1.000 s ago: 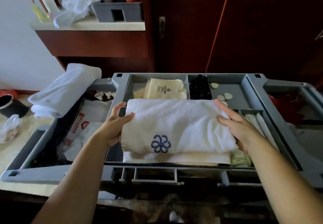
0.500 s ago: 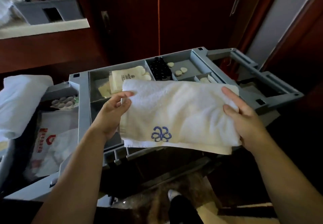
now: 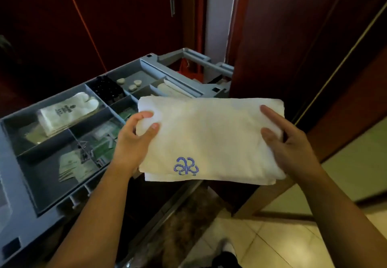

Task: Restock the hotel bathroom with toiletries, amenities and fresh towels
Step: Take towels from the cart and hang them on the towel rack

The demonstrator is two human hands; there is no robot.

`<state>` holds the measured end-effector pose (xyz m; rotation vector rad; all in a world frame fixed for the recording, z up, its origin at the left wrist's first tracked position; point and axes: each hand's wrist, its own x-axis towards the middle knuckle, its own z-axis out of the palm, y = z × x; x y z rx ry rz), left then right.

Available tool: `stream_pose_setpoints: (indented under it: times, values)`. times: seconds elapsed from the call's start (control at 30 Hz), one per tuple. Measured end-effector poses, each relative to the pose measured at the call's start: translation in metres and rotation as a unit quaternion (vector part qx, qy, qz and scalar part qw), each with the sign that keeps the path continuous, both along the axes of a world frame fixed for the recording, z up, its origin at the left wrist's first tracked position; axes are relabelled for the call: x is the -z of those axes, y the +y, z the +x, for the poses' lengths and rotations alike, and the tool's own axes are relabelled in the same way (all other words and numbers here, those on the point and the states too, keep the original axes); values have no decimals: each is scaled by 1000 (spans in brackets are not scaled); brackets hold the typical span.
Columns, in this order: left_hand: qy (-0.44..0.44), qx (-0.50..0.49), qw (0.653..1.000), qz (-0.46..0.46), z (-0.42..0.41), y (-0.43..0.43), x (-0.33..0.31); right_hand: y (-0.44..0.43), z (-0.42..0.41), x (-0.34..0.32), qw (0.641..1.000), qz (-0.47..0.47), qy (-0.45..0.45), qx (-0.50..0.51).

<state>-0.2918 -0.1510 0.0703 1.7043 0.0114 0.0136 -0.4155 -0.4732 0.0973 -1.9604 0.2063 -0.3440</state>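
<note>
Left hand (image 3: 134,142) and right hand (image 3: 293,148) gripped one folded towel (image 3: 209,133) by its ends. Three pale discs (image 3: 132,87) lay behind it. The tray (image 3: 27,221) ran off-frame, its sachets blurred.

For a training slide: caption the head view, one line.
Left hand and right hand hold a folded, blue-crested white towel by the grey amenity cart.

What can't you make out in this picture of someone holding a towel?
Head view, towel: its underside and how many are stacked, hidden by the top layer.
Head view, left hand and right hand: fingers beneath, hidden by the towel.
Head view, pale pack: its print, too small and blurred.
Head view, cart tray: its left end, cut off by the frame edge.
</note>
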Motion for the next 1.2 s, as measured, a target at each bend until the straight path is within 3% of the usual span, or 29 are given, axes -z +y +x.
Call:
stream_pose_setpoints:
  times: [0.13,0.33,0.63,0.9,1.2]
  values:
    - [-13,59,998,-11,-17,-56,0,-45,-57,3,998,-6,-34,48]
    - [-27,150,988,-14,-54,-145,2,-106,-140,6,986,-38,-18,161]
    - [-45,273,961,-18,-149,-312,10,-213,-287,6,957,32,-24,288]
    - [-81,375,923,-30,-242,-462,16,-301,-420,5,917,56,-44,392]
    - [-141,500,854,-26,-342,-620,7,-365,-550,1,839,59,-69,536]
